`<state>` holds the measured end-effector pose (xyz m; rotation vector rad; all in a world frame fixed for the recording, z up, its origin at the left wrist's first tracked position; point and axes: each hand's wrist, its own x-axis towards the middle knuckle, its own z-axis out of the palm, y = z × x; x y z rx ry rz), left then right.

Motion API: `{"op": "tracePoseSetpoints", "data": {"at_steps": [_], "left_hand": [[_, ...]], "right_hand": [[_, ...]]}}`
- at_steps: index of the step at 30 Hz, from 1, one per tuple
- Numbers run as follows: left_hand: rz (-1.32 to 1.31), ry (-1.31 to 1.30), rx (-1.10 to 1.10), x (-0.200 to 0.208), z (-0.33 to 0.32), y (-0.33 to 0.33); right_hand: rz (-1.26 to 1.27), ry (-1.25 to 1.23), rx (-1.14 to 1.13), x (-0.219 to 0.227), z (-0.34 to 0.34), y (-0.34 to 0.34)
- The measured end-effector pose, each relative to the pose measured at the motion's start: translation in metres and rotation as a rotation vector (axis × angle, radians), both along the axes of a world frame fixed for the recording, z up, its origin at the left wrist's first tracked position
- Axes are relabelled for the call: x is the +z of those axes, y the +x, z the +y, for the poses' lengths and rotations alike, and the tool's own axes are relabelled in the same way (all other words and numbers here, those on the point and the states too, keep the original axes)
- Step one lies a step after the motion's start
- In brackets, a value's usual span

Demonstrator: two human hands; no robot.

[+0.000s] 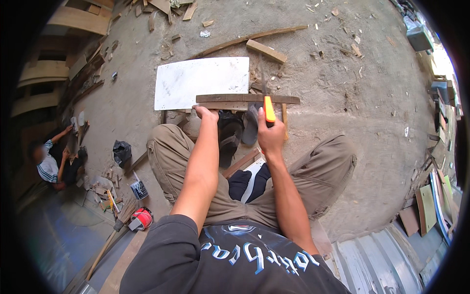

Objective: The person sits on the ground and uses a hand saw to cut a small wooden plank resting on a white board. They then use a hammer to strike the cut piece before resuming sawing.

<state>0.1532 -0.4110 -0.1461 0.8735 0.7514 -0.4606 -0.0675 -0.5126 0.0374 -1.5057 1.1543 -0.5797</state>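
Note:
I sit with knees apart on a dusty concrete floor. My left hand (205, 114) presses down on a long dark wooden strip (235, 98) that lies crosswise in front of me. In my right hand (270, 134) is a tool with an orange handle (269, 110), its dark blade (264, 84) crossing the strip near its right half. Under the strip lies a white board (196, 81). My sandalled feet (230, 132) rest just below the strip.
Wood offcuts and a long thin slat (245, 39) litter the floor beyond. At the left another person (51, 161) sits working. A small tin can (139, 188), a red tool (142, 218) and a black bag (121, 152) lie near my left knee. Corrugated sheet (372, 255) lies at lower right.

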Motion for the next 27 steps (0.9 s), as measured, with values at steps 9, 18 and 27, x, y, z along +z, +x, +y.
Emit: {"op": "tracePoseSetpoints", "data": {"at_steps": [9, 18, 27], "left_hand": [[-0.082, 0.075, -0.039, 0.013, -0.003, -0.009], [-1.301, 1.313, -0.57, 0.052, -0.055, -0.096], [-1.17, 1.364, -1.18, 0.021, -0.039, -0.056]], "right_hand": [[-0.078, -0.182, -0.015, -0.001, 0.009, 0.001], [0.085, -0.197, -0.126, -0.057, -0.021, -0.007], [0.068, -0.086, -0.271, -0.067, -0.029, -0.018]]}}
